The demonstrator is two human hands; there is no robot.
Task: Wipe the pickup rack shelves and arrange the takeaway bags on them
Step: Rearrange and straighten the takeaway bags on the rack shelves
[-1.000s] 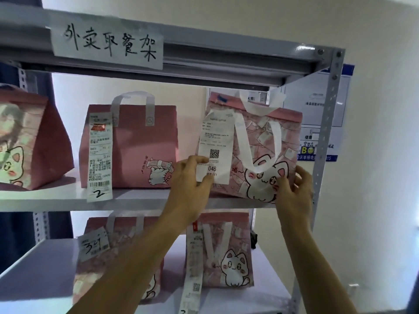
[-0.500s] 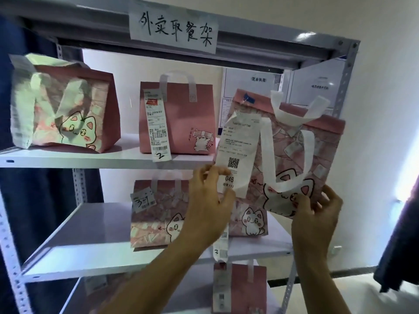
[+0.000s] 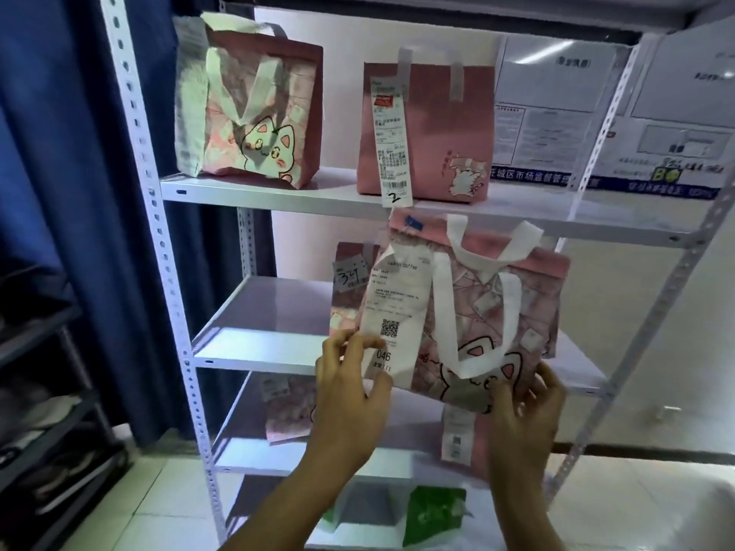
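Note:
I hold a pink cat-print takeaway bag [image 3: 489,312] with white handles and a receipt marked 046 in front of the white metal rack [image 3: 254,353]. My left hand [image 3: 350,395] pinches its lower left corner at the receipt. My right hand [image 3: 525,415] grips its lower right corner. The bag hangs in the air in front of the second shelf. On the shelf above stand a cat-print bag [image 3: 258,109] at the left and a plain pink bag [image 3: 429,129] with a receipt marked 2.
A bag labelled 34 [image 3: 350,272] sits on the second shelf, mostly hidden behind the held one. Two more pink bags [image 3: 286,411] stand on the third shelf. A green item [image 3: 433,511] lies on the bottom shelf. A blue curtain [image 3: 59,192] and dark rack are left.
I have lifted the 046 bag off the upper shelf's right end and lowered it in front of the second shelf. The view has tilted down and shifted left.

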